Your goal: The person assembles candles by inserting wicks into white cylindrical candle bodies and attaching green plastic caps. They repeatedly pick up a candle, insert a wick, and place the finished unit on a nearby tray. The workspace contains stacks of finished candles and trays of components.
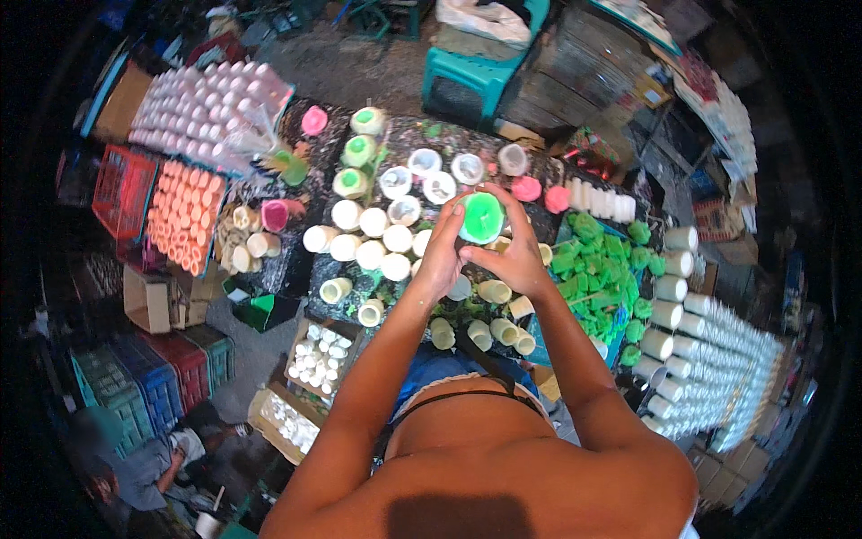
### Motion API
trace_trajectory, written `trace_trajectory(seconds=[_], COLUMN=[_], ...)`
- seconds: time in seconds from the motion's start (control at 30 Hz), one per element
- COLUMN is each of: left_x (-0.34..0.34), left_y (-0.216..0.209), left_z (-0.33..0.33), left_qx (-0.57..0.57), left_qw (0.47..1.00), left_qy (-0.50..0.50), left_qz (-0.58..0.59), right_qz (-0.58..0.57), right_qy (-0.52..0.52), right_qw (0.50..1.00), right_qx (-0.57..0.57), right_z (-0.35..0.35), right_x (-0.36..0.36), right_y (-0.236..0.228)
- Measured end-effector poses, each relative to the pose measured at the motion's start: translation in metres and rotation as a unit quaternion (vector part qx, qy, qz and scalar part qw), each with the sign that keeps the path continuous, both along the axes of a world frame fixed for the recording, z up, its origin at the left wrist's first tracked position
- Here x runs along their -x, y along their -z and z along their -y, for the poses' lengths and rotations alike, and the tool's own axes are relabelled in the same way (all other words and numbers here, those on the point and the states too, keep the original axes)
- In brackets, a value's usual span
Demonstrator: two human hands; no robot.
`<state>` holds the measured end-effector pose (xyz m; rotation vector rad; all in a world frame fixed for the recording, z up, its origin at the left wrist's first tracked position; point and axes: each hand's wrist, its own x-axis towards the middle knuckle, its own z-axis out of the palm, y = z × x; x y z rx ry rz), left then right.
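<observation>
Above the middle of the dark, spattered table (323,130), I hold a round, pale-walled cup of bright green wax (482,218). My left hand (440,256) curves round its left side and my right hand (519,251) its right side, with the thumbs at the near side. White-walled cups (425,163) with pale insides stand just beyond my hands. Several cream cylinders (371,251) are grouped left of my left hand. A heap of green wax pieces (588,256) lies right of my right hand, beside pink lumps (526,188).
Trays of white cylinders (211,103) and peach cylinders (184,211) stand at the left. Rows of white candles (709,337) fill the right. A teal chair (480,76) is beyond the table. Cartons of white pieces (319,357) and a seated person (148,472) are at lower left.
</observation>
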<state>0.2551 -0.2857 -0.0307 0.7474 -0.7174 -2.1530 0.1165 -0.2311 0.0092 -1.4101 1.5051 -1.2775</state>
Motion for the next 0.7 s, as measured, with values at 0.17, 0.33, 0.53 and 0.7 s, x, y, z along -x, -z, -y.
trace_trajectory(seconds=[0.17,0.33,0.53,0.7], left_x=[0.051,0.091,0.121,0.142], left_y=[-0.001,-0.020,-0.037,-0.054], left_z=[-0.068,-0.127,-0.172,-0.198], left_qx=[0.010,0.244,0.232,0.265], left_qw=[1.000,0.942,0.959,0.948], left_qy=[0.025,0.043,0.040,0.062], left_qz=[-0.007,0.225,0.155,0.165], right_qz=[0.170,0.115,0.099,0.157], right_qy=[0.124,0.214,0.201,0.185], right_qw=[0.977,0.970,0.975,0.969], right_qx=[-0.022,-0.001,0.002,0.051], right_z=[-0.069,-0.138,-0.195,-0.223], right_x=[0.016,0.042,0.084,0.098], right_y=[0.018,-0.005,-0.028,-0.025])
